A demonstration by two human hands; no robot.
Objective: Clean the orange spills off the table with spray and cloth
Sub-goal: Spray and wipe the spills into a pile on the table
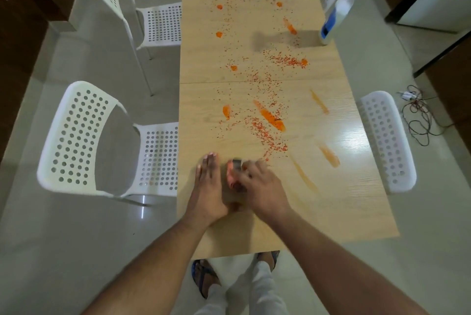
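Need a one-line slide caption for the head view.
Both hands at the near table edge; orange spills ahead, spray bottle far right.

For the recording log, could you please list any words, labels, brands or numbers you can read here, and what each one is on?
No text here can be read.
Spray bottle: its blue label is blurred; no word or brand legible.
Small object under the right hand: blurred, no lettering visible.
Table, chairs: no writing visible.

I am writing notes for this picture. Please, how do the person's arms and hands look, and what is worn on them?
Both forearms are bare, with no sleeves in view. The left hand and right hand wear no gloves; no watch or bracelet shows. Rings cannot be judged, as the fingers are blurred.
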